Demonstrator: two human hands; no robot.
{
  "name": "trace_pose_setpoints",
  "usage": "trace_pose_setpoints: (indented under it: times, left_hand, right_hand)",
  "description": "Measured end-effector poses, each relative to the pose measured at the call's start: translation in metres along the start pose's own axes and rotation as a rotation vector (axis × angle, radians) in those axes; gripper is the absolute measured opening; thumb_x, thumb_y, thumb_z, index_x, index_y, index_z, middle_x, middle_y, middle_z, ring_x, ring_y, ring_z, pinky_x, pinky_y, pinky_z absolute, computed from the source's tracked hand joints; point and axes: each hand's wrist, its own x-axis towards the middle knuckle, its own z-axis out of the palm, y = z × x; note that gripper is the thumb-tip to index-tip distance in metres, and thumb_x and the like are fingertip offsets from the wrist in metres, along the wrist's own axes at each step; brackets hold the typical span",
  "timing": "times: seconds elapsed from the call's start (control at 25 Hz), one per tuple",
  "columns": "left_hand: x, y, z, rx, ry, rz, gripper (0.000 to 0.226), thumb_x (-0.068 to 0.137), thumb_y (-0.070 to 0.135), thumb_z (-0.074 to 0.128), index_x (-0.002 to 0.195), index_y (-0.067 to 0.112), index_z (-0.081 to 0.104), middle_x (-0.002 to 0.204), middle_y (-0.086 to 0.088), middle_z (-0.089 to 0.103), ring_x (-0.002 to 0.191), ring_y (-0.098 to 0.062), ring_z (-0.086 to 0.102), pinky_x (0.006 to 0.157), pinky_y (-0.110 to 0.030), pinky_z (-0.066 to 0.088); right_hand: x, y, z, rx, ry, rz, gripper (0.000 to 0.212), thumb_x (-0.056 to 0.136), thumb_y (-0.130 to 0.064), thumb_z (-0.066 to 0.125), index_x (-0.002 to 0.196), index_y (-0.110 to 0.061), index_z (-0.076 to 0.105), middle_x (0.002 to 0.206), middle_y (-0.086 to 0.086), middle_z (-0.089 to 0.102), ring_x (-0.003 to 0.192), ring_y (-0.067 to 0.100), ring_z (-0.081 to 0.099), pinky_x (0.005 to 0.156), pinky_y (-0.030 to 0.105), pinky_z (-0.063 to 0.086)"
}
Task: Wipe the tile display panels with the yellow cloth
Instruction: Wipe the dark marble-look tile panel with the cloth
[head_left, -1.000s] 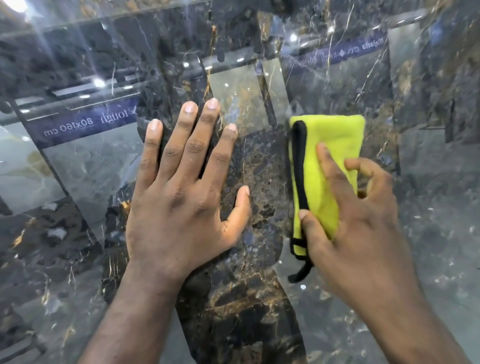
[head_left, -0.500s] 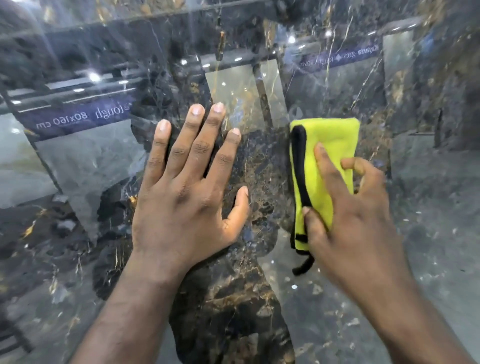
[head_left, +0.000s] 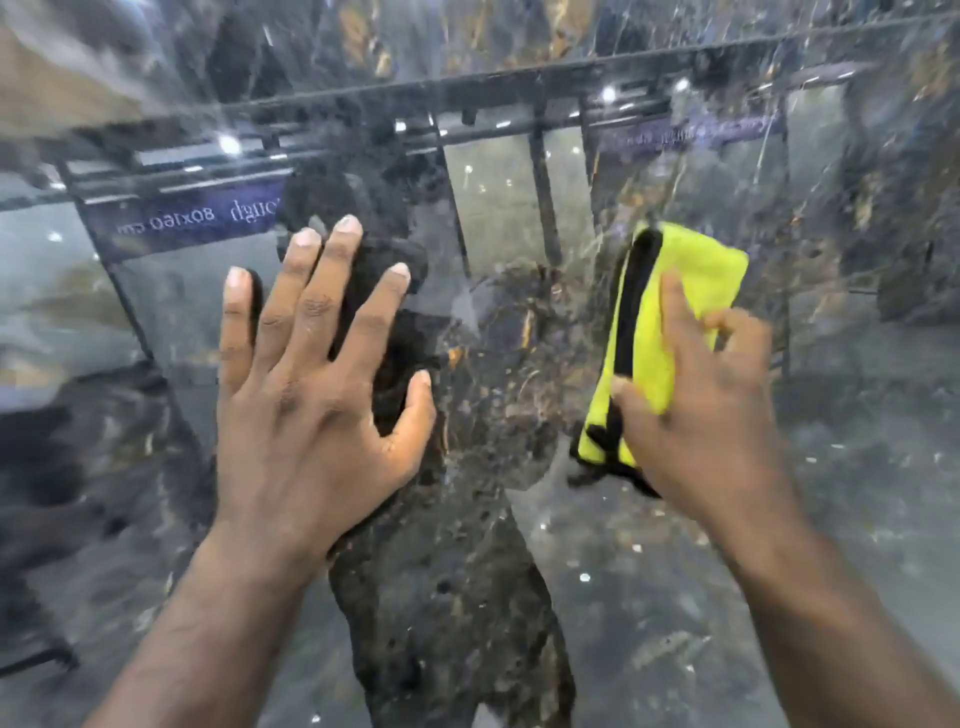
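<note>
Now your left hand (head_left: 311, 405) lies flat, fingers spread, on the glossy tile panel (head_left: 649, 597); your right hand (head_left: 711, 415) pinches the folded yellow cloth (head_left: 696, 270) against it.

Ceiling lights (head_left: 228, 144), blue sign (head_left: 187, 221) reflected, blurred.

The glossy dark marble tile panel (head_left: 649, 597), veined with gold and mirroring ceiling lights, carries everything. The yellow cloth (head_left: 714, 270), folded and with a black edge, lies flat against it under the right grip (head_left: 706, 415), which holds it there. To the left of that, apart from the cloth, the left grip (head_left: 311, 405) rests flat, fingers spread.
</note>
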Motion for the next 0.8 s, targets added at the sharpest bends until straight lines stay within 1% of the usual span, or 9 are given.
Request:
trace_pose_setpoints:
  times: [0.08, 0.16, 0.2, 0.32, 0.44, 0.52, 0.64, 0.72, 0.8]
  left_hand:
    - [-0.005, -0.013, -0.005, -0.009, -0.009, -0.01, 0.068, 0.098, 0.043, 0.063, 0.159, 0.015, 0.053, 0.176, -0.012, 0.03, 0.164, -0.031, 0.026, 0.133, -0.06, 0.016]
    - [-0.012, -0.024, -0.01, -0.02, -0.001, -0.028, 0.068, 0.099, 0.042, 0.062, 0.16, 0.015, 0.052, 0.176, -0.011, 0.03, 0.164, -0.03, 0.026, 0.133, -0.06, 0.016]
    - [-0.017, -0.03, -0.012, -0.02, -0.002, -0.027, 0.068, 0.1, 0.042, 0.061, 0.161, 0.014, 0.051, 0.176, -0.011, 0.03, 0.164, -0.031, 0.026, 0.133, -0.061, 0.016]
    - [-0.033, -0.044, -0.009, -0.025, -0.007, 0.023, 0.068, 0.102, 0.042, 0.057, 0.163, 0.012, 0.047, 0.176, -0.013, 0.028, 0.164, -0.033, 0.026, 0.132, -0.062, 0.019]
    - [-0.04, -0.046, -0.006, -0.009, -0.006, 0.039, 0.071, 0.104, 0.042, 0.053, 0.166, 0.011, 0.041, 0.177, -0.015, 0.024, 0.165, -0.033, 0.022, 0.132, -0.063, 0.019]
    - [-0.041, -0.044, -0.005, 0.005, -0.014, 0.032, 0.073, 0.103, 0.044, 0.051, 0.167, 0.01, 0.038, 0.178, -0.015, 0.02, 0.166, -0.033, 0.017, 0.132, -0.063, 0.016]
    - [-0.042, -0.042, -0.004, -0.002, -0.028, 0.028, 0.076, 0.103, 0.045, 0.049, 0.169, 0.01, 0.034, 0.179, -0.015, 0.017, 0.167, -0.032, 0.013, 0.133, -0.062, 0.012]
    - [-0.043, -0.044, -0.004, -0.012, -0.034, 0.029, 0.077, 0.103, 0.045, 0.049, 0.169, 0.01, 0.032, 0.18, -0.015, 0.015, 0.167, -0.032, 0.012, 0.134, -0.061, 0.009]
    - [-0.043, -0.044, -0.004, -0.009, -0.036, 0.037, 0.077, 0.102, 0.045, 0.049, 0.169, 0.009, 0.032, 0.179, -0.016, 0.015, 0.167, -0.033, 0.012, 0.134, -0.061, 0.008]
  right_hand:
    - [0.017, -0.036, -0.002, -0.097, 0.024, -0.048, 0.095, 0.096, -0.035, 0.07, 0.166, -0.043, 0.007, 0.154, 0.01, 0.021, 0.125, 0.031, 0.041, 0.095, 0.047, 0.05]
    - [-0.002, -0.068, 0.005, -0.22, 0.042, -0.189, 0.098, 0.096, -0.033, 0.07, 0.166, -0.044, 0.001, 0.158, 0.009, 0.018, 0.12, 0.026, 0.037, 0.077, 0.041, 0.051]
    - [-0.024, -0.071, 0.013, -0.254, 0.007, -0.232, 0.099, 0.095, -0.034, 0.07, 0.166, -0.044, 0.001, 0.159, 0.009, 0.019, 0.12, 0.027, 0.039, 0.074, 0.04, 0.053]
    - [-0.071, -0.055, 0.023, -0.261, -0.094, -0.173, 0.098, 0.094, -0.036, 0.071, 0.166, -0.047, 0.004, 0.157, 0.007, 0.022, 0.125, 0.035, 0.046, 0.088, 0.051, 0.059]
    - [-0.035, -0.054, 0.019, -0.161, -0.023, -0.015, 0.098, 0.093, -0.035, 0.072, 0.164, -0.05, 0.007, 0.152, 0.004, 0.024, 0.128, 0.038, 0.046, 0.1, 0.054, 0.054]
    - [-0.015, -0.077, 0.017, -0.201, 0.02, -0.043, 0.096, 0.095, -0.035, 0.07, 0.165, -0.047, 0.005, 0.154, 0.006, 0.021, 0.128, 0.04, 0.045, 0.099, 0.055, 0.053]
    - [-0.05, -0.093, 0.027, -0.315, 0.007, -0.175, 0.095, 0.098, -0.036, 0.065, 0.165, -0.047, 0.0, 0.159, 0.007, 0.019, 0.126, 0.036, 0.042, 0.086, 0.052, 0.057]
    - [-0.087, -0.078, 0.034, -0.335, -0.069, -0.203, 0.094, 0.098, -0.037, 0.065, 0.166, -0.047, 0.0, 0.159, 0.008, 0.02, 0.128, 0.035, 0.044, 0.09, 0.052, 0.057]
    - [-0.079, -0.06, 0.034, -0.273, -0.068, -0.137, 0.096, 0.095, -0.035, 0.068, 0.165, -0.048, 0.004, 0.155, 0.008, 0.023, 0.129, 0.038, 0.047, 0.101, 0.055, 0.054]
